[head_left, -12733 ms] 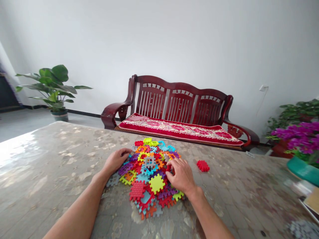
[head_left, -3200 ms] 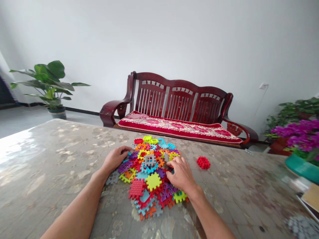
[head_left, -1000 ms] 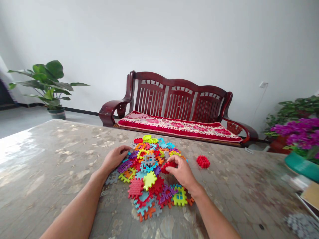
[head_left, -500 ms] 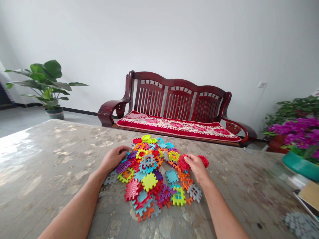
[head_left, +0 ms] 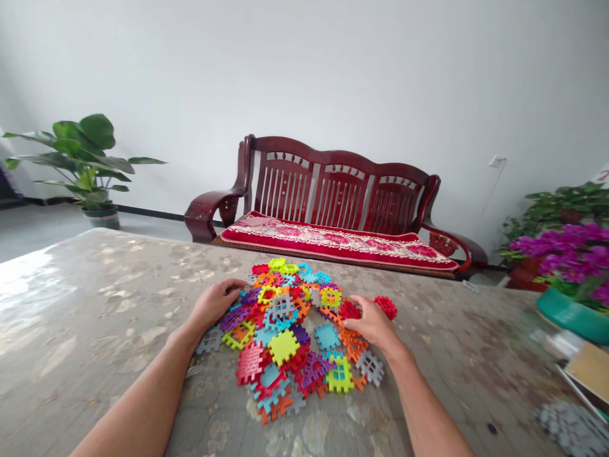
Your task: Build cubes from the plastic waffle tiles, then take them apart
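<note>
A heap of colourful interlocking plastic tiles (head_left: 284, 347) lies on the table, many with toothed edges and some with window cut-outs. At its left edge rests my left hand (head_left: 216, 301), fingers loosely stretched out and touching the outer tiles; the fingertips are partly hidden. On the other side, my right hand (head_left: 373, 320) has its thumb and forefinger apart over a red tile (head_left: 349, 310) lying among orange ones. Just beyond that hand is another red toothed piece (head_left: 386, 307). A grey window tile (head_left: 370, 368) sits below the right wrist.
The patterned table (head_left: 118, 317) runs under both arms. To the right stand a teal pot (head_left: 573, 319) of purple flowers, a box (head_left: 592, 374) and a grey pebbly object (head_left: 573, 428). A wooden bench (head_left: 340, 190) with a red cover is behind the table.
My right hand has let go of the red tile, spreading thumb and forefinger. The tile lies flatter on the heap's right side. My left hand stays in place.
</note>
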`<state>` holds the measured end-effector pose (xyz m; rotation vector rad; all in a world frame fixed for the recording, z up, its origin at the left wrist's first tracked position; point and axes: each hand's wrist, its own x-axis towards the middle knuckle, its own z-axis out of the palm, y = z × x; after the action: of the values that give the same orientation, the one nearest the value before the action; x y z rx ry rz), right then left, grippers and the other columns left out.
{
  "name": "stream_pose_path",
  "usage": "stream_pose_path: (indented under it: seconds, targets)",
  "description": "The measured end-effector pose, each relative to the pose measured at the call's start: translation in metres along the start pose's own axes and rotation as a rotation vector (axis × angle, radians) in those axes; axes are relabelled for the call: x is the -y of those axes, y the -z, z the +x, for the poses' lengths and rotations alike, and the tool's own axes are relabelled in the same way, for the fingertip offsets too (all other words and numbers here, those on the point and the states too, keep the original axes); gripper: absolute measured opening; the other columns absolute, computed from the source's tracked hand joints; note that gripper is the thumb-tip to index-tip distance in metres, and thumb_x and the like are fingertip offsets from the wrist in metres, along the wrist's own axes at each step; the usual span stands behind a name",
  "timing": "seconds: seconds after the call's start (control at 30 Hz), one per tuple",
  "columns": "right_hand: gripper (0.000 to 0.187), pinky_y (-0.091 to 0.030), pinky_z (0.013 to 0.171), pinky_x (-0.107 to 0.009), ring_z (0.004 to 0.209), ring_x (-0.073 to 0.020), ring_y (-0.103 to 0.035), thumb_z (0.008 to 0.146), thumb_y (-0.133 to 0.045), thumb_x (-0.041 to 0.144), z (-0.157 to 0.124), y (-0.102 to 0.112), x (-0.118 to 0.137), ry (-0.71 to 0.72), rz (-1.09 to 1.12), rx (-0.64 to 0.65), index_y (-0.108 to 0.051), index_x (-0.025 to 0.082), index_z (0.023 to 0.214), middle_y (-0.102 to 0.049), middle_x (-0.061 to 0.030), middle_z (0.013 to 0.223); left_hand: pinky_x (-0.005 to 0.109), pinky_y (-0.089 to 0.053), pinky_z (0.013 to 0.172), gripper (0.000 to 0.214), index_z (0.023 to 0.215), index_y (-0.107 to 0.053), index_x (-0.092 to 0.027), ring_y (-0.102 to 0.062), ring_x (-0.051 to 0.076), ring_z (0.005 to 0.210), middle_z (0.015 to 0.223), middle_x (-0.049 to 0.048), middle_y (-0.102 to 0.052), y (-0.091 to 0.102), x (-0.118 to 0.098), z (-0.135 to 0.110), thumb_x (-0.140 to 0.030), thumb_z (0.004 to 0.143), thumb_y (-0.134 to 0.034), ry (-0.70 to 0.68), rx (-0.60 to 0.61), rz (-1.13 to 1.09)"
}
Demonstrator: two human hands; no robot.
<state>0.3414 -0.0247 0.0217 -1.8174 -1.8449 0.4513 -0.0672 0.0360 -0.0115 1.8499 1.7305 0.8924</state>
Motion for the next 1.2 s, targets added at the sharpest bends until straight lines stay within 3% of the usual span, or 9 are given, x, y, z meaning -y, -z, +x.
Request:
stream_pose_path:
  seconds: [0.27,0.4,0.53,0.7,0.87,1.03,1.2]
  targets:
    - [0.049,-0.047,0.094,-0.037,0.106,-0.0249,-0.065,0.068,-0.069,0.033,0.000,0.003,0.011,0.000,0.060,-0.071,-0.066,0.021,0.115,-0.070,-0.0082,0.115,0.025,-0.050,0.079,0.036,0.101,-0.072,-0.024,-0.068,0.020,0.085,0.093,-0.0005,-0.077,0.002,-0.002,0.000,-0.038,0.076,-0.050,-0.016,0.002,0.031]
    - [0.049,-0.049,0.090,-0.035,0.102,-0.0237,-0.066,0.073,-0.065,0.042,0.002,0.023,0.003,-0.066,0.073,-0.244,-0.065,0.020,0.116,-0.071,-0.0080,0.113,0.026,-0.049,0.077,0.037,0.101,-0.072,-0.023,-0.067,0.020,0.083,0.092,0.0000,-0.077,0.003,-0.005,-0.001,-0.038,0.077,-0.048,-0.023,0.002,0.046]
    - [0.047,-0.048,0.085,-0.036,0.099,-0.0263,-0.066,0.076,-0.060,0.047,0.000,0.047,-0.018,-0.240,-0.139,-0.380,-0.066,0.022,0.115,-0.072,-0.0097,0.107,0.026,-0.048,0.075,0.037,0.100,-0.072,-0.024,-0.067,0.020,0.083,0.091,-0.0007,-0.077,0.003,-0.006,-0.001,-0.038,0.075,-0.048,-0.025,-0.009,0.037]
    - [0.056,-0.048,0.084,-0.040,0.104,-0.0314,-0.064,0.080,-0.054,0.052,-0.004,0.051,-0.030,-0.350,-0.279,-0.348,-0.062,0.018,0.124,-0.068,-0.0154,0.116,0.026,-0.048,0.074,0.039,0.103,-0.072,-0.024,-0.067,0.020,0.081,0.090,-0.0011,-0.076,0.003,-0.002,0.000,-0.039,0.075,-0.048,-0.013,0.008,0.047]
    - [0.063,-0.047,0.088,-0.039,0.110,-0.0311,-0.061,0.080,-0.054,0.054,-0.005,0.046,-0.026,-0.408,-0.363,-0.343,-0.056,0.017,0.132,-0.066,-0.0143,0.120,0.026,-0.048,0.073,0.041,0.104,-0.071,-0.023,-0.067,0.020,0.080,0.088,-0.0010,-0.076,0.002,-0.001,0.000,-0.041,0.075,-0.048,-0.011,0.008,0.033]
    - [0.073,-0.049,0.087,-0.041,0.110,-0.0334,-0.061,0.078,-0.056,0.057,-0.006,0.045,-0.026,-0.458,-0.384,-0.272,-0.048,0.016,0.138,-0.066,-0.0156,0.120,0.026,-0.048,0.076,0.040,0.103,-0.071,-0.024,-0.067,0.021,0.083,0.090,-0.0010,-0.076,0.002,-0.002,0.000,-0.041,0.075,-0.048,-0.002,0.012,0.034]
    - [0.071,-0.049,0.086,-0.040,0.109,-0.0329,-0.062,0.078,-0.057,0.051,-0.006,0.039,-0.028,-0.455,-0.380,-0.258,-0.047,0.016,0.139,-0.066,-0.0158,0.119,0.026,-0.048,0.076,0.039,0.103,-0.071,-0.024,-0.068,0.020,0.084,0.091,-0.0013,-0.077,0.002,0.000,0.001,-0.039,0.075,-0.048,-0.012,0.006,0.049]
